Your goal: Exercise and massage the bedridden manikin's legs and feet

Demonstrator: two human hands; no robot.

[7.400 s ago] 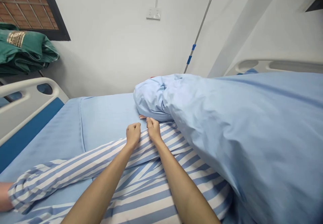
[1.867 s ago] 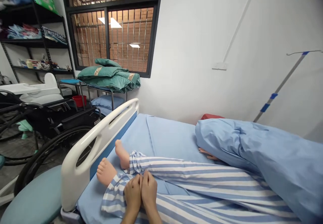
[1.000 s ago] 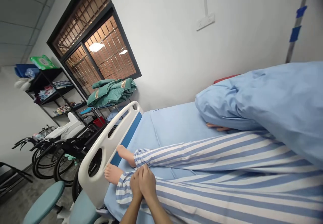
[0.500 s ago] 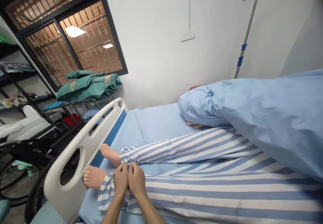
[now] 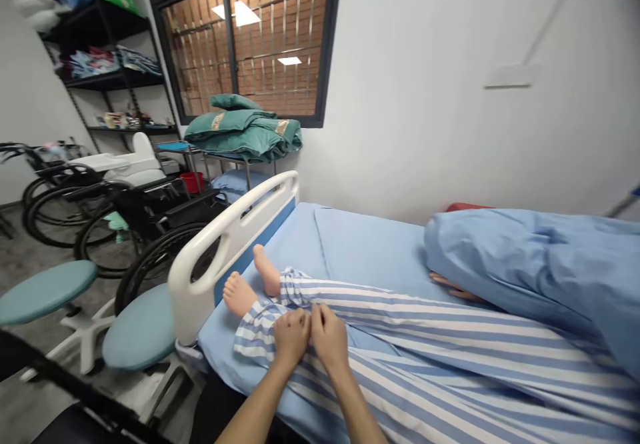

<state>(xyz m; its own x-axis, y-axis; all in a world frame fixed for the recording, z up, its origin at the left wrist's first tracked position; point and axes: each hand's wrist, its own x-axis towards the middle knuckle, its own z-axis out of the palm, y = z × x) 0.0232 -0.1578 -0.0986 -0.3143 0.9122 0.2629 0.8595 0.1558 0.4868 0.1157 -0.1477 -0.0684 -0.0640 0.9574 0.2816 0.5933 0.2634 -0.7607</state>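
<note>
My left hand (image 5: 291,337) and my right hand (image 5: 327,337) are side by side, both closed with fingers curled in. They rest at the lower part of the near leg of blue-and-white striped trousers (image 5: 425,371), worn by a figure lying on the bed. Whether cloth is pinched in the fingers is hidden. Just beyond my left hand, the near bare foot (image 5: 240,294) sticks out of its cuff; the far foot (image 5: 267,271) lies behind it. A blue quilt (image 5: 525,257) covers the figure's upper part, with some fingers (image 5: 457,287) showing under its edge.
A white footboard (image 5: 190,297) stands at the bed's left end. Beyond it are teal stools (image 5: 143,327), black wheelchairs (image 5: 150,221) and shelving (image 5: 107,81). Green folded bedding (image 5: 245,131) lies under the barred window (image 5: 275,37). Light blue sheet (image 5: 370,237) covers the mattress.
The view has swung left, so the bed and hands appear farther right and more of the stools and wheelchairs shows. My hands stay closed together at the lower trouser leg.
</note>
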